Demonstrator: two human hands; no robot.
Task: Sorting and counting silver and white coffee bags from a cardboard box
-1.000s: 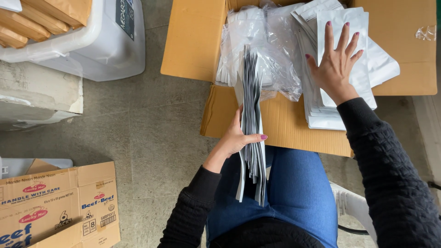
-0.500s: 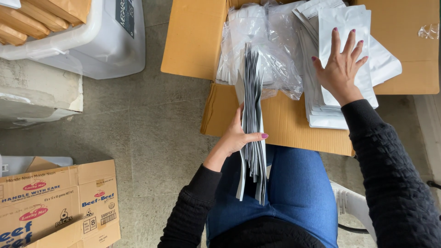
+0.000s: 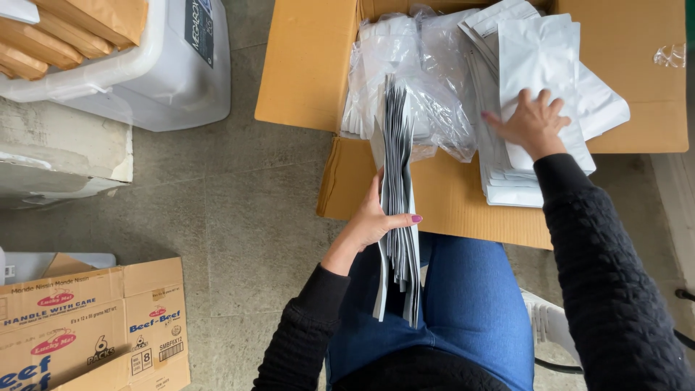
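My left hand (image 3: 373, 221) grips a thick bundle of flat grey-white pouches (image 3: 397, 181), held on edge above my lap. My right hand (image 3: 531, 124) lies palm down on a stack of white pouches (image 3: 539, 58) inside the open cardboard box (image 3: 304, 72), with its fingers curled at the top pouch's lower edge. Between the two, clear plastic wrap (image 3: 427, 94) covers more white pouches in the box.
A white plastic tub (image 3: 156, 80) with brown paper bags stands at the upper left. A printed cardboard carton (image 3: 87, 326) lies at the lower left on the concrete floor. My legs in blue jeans (image 3: 470, 304) are below the box flap.
My right hand has slid down the white stack toward me and its spread fingers have curled. The left hand and its bundle have stayed still.
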